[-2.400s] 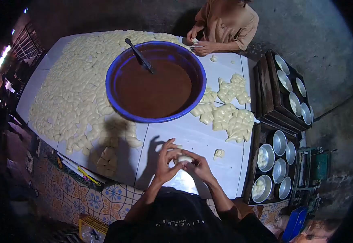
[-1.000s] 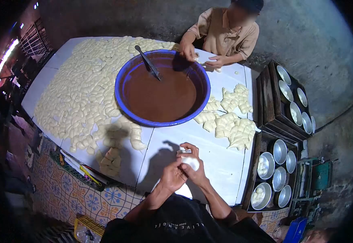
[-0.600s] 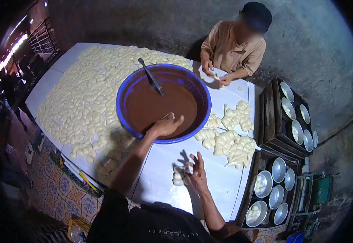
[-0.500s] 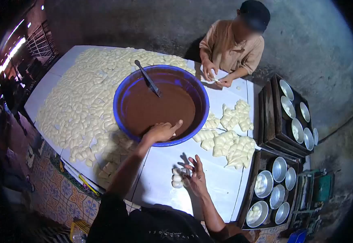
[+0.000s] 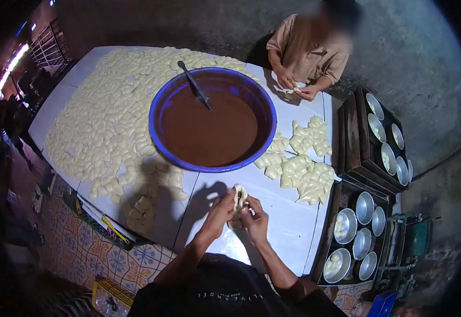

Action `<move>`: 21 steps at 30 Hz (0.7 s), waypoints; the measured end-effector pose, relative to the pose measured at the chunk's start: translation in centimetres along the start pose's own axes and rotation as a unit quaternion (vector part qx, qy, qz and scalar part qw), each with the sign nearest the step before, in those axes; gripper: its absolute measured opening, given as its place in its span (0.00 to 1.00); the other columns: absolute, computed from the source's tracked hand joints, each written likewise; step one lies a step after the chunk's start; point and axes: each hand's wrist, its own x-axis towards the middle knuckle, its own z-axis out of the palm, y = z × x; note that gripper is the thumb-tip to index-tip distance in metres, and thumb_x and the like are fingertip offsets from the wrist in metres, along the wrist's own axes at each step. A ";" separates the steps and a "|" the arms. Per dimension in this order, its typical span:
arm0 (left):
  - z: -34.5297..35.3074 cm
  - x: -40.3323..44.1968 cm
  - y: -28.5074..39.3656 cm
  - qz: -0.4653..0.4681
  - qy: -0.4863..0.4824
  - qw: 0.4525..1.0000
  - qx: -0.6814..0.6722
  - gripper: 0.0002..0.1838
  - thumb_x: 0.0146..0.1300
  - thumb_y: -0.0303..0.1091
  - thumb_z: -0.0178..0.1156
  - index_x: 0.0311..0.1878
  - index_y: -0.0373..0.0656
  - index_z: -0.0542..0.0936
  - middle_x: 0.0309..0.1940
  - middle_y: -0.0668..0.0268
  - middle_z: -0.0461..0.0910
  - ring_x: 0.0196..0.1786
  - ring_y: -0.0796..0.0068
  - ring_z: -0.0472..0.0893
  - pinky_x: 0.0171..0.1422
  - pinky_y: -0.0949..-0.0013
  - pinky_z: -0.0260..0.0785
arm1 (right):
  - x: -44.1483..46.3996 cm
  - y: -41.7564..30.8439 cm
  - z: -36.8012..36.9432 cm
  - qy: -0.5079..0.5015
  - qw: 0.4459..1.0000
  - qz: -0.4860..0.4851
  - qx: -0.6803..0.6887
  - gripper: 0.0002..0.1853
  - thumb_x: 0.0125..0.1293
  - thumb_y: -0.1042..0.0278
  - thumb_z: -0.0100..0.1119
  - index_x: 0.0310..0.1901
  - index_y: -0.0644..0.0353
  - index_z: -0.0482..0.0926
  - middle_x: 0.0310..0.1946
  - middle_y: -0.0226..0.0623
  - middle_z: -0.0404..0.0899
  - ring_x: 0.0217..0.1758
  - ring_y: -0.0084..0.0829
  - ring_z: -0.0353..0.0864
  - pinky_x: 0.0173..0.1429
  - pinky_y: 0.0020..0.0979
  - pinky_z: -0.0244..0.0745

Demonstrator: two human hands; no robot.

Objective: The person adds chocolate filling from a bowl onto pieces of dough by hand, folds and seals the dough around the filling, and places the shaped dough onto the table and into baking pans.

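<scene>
Over the white table (image 5: 217,193), my left hand (image 5: 219,214) and my right hand (image 5: 255,216) hold one piece of pale dough (image 5: 240,194) between them. A dark strip of filling shows inside the dough. More pale dough (image 5: 234,224) lies on the table just under the hands, partly hidden by them. Beyond my hands stands a blue basin (image 5: 212,168) of brown filling (image 5: 209,129), with a dark spatula (image 5: 194,85) leaning in it. Portioned dough (image 5: 307,179) lies in clumps to the right of the basin.
Many dough pieces (image 5: 98,121) cover the table's left side. At the back right a person (image 5: 312,58) handles dough. Wooden crates (image 5: 354,132) with round metal tins (image 5: 365,207) stand along the right edge, some tins holding dough balls. A yellow crate (image 5: 111,296) is on the floor.
My left hand has left the basin and joined my right hand, and both now grip a dough piece with filling. The view has shifted, and the other person's hands have moved slightly.
</scene>
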 end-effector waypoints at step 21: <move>-3.5 -3.5 -6.7 0.260 0.059 0.939 0.219 0.15 0.58 0.26 0.68 0.46 0.37 0.75 0.33 0.66 0.80 0.37 0.81 0.80 0.41 0.75 0.76 | -1.3 -1.5 -0.5 -0.138 0.981 0.005 -0.135 0.10 0.64 0.75 0.59 0.47 0.63 0.80 0.44 0.35 0.76 0.41 0.21 0.73 0.42 0.24 0.73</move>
